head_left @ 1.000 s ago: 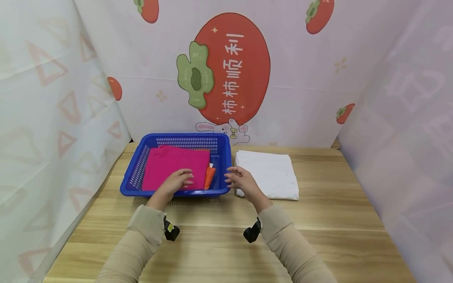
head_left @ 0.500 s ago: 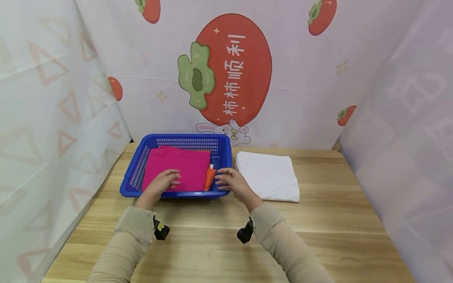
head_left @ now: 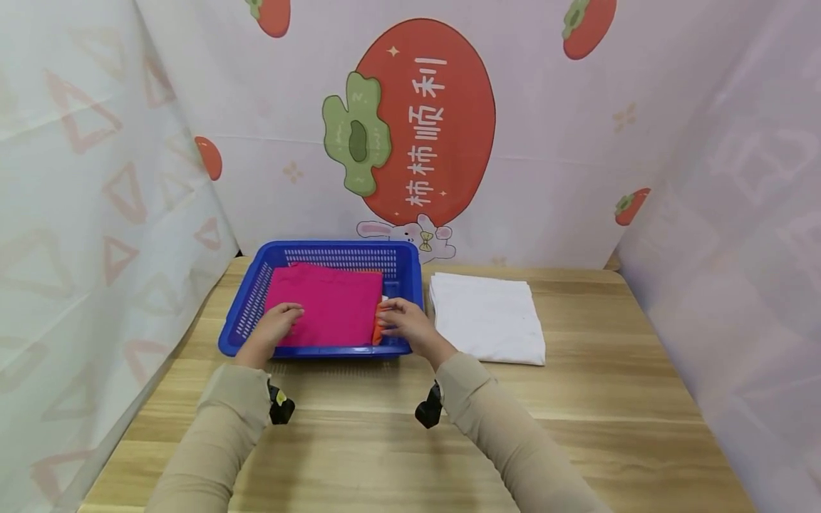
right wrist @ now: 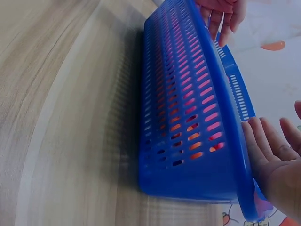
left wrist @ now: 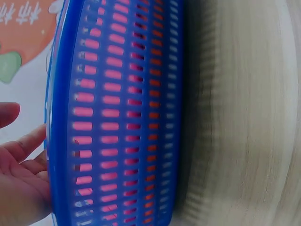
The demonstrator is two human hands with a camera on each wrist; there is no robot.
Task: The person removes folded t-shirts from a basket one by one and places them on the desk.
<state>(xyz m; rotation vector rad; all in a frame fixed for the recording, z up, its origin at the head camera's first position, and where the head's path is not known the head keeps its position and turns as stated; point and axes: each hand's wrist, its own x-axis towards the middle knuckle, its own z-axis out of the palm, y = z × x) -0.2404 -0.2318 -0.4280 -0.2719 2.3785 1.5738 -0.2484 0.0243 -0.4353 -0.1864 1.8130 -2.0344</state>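
A blue plastic basket (head_left: 404, 267) with slotted walls stands at the back left of the table. In it lies a folded pink cloth (head_left: 333, 303), with an orange cloth (head_left: 378, 332) showing along its right edge. My left hand (head_left: 271, 332) hovers over the pink cloth's front left corner, fingers loosely bent. Over the basket's front right part is my right hand (head_left: 413, 329), fingertips by the orange cloth. Both hands hold nothing. In the left wrist view the left hand (left wrist: 23, 172) is at the rim; the right wrist view has the right hand (right wrist: 275, 157) beside the rim too.
A folded white cloth (head_left: 487, 318) lies on the wooden table (head_left: 577, 399) just right of the basket. A printed curtain (head_left: 539, 178) hangs behind the table, with further curtains on both sides.
Both hands have shifted left over the basket. The right hand has come from the basket's right rim to above its inside; the left has moved toward the front left corner.
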